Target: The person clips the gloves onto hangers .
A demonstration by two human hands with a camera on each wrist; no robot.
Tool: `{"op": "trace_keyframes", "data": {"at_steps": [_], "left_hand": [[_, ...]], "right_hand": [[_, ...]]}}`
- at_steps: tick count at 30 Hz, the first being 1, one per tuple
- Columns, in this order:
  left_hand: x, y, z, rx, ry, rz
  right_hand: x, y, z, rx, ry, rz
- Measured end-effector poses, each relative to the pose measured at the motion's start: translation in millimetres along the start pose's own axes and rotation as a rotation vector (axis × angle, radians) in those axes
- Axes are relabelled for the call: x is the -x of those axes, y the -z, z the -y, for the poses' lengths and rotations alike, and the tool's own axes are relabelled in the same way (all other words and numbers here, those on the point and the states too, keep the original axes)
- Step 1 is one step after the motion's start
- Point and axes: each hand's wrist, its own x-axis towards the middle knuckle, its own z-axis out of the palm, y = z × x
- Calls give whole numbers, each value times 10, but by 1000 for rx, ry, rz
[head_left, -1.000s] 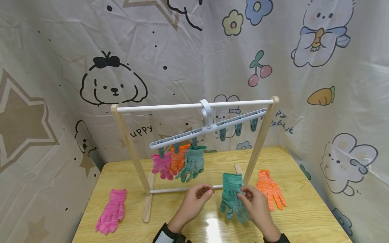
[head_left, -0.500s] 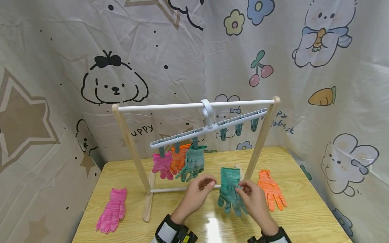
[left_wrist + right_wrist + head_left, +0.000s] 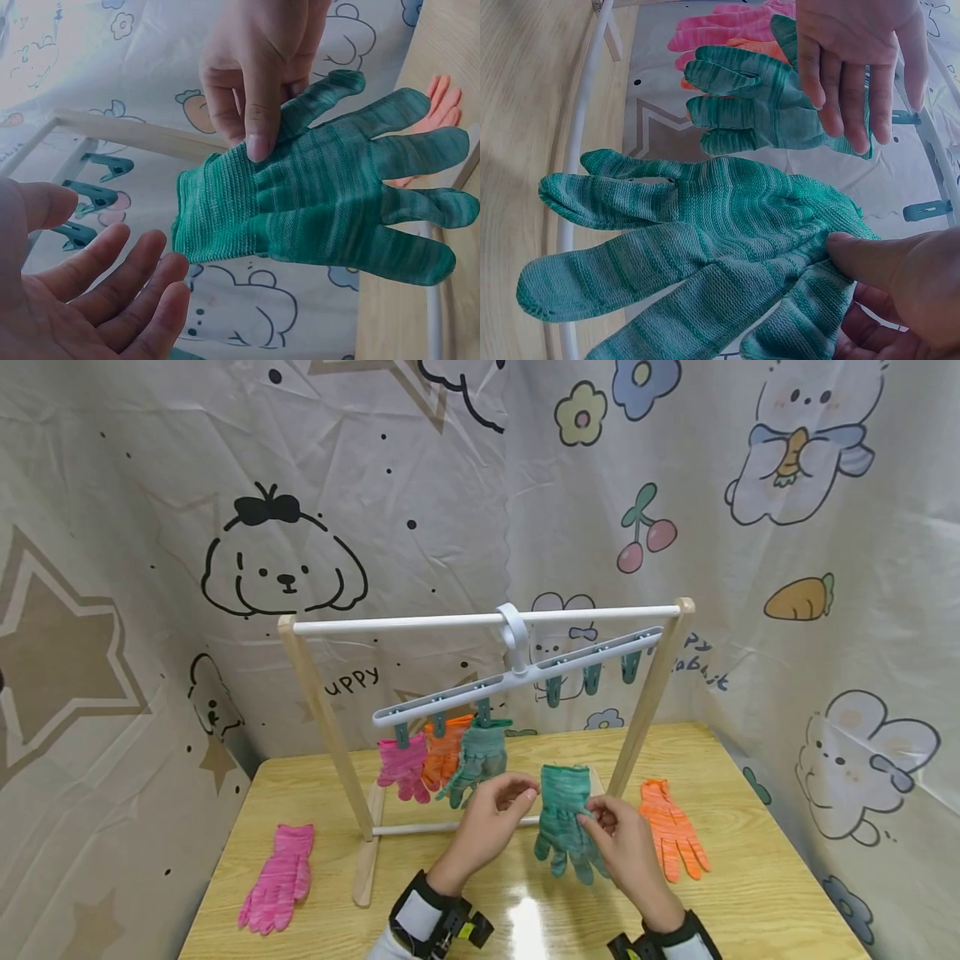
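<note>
My right hand (image 3: 621, 843) pinches a green striped knit glove (image 3: 564, 814) at its right edge by the cuff, thumb in front. The glove hangs cuff up, fingers down, above the table in front of the rack. My left hand (image 3: 491, 818) is just left of the cuff; in the left wrist view its fingers (image 3: 154, 262) are relaxed and hold nothing. Behind it, a pink glove (image 3: 402, 768), an orange glove (image 3: 444, 752) and another green glove (image 3: 482, 747) hang from clips at the left end of a white hanger (image 3: 450, 697).
The hanger hooks over the white rod (image 3: 397, 624) of a wooden-legged rack (image 3: 330, 727). Bare green clips (image 3: 592, 678) hang from its right half. A pink glove (image 3: 277, 878) lies on the table (image 3: 337, 935) at left, an orange glove (image 3: 673, 831) at right.
My right hand has raised the green glove and brought it slightly left. My left hand has moved up and a little right, closer to the cuff.
</note>
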Motion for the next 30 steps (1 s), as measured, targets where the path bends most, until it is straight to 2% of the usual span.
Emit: {"op": "trace_keyframes", "data": {"at_steps": [5, 9, 17, 26, 30], "left_hand": [[-24, 53, -297, 11, -9, -11], [-47, 66, -395, 8, -22, -28], [-97, 55, -416, 43, -30, -35], [-183, 57, -448, 33, -50, -34], [-267, 38, -289, 31, -58, -43]], "right_hand": [[-45, 9, 17, -15, 29, -20], [-70, 22, 44, -19, 43, -35], [-111, 39, 132, -43, 78, -52], [-166, 63, 171, -43, 105, -68], [-190, 80, 175, -50, 119, -91]]}}
